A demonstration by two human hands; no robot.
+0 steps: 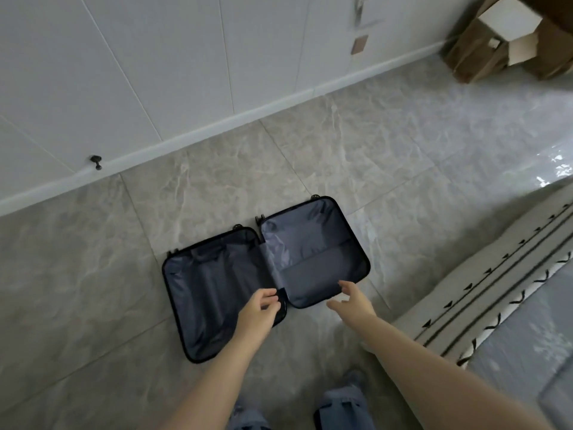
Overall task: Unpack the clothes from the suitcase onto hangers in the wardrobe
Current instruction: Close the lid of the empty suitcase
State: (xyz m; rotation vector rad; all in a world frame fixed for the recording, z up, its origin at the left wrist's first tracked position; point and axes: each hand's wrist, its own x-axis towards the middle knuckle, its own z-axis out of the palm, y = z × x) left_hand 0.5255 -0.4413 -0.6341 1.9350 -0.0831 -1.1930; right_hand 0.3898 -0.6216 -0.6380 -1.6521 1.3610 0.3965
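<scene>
Behind left hand (259,308), suitcase (266,274) edge

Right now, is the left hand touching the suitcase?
Touching. The head view shows the left hand pinching a small dark tab at the middle hinge of the open suitcase.

The grey marbled tile floor (356,144) carries the opened suitcase (266,274) at centre and cardboard boxes (483,54) at two o'clock.

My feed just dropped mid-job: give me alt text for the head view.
A black suitcase lies open flat on the tiled floor, both lined halves showing no clothes. The left hand pinches a small black tab at its centre hinge; the right hand hovers open over the right half's near edge.
</scene>
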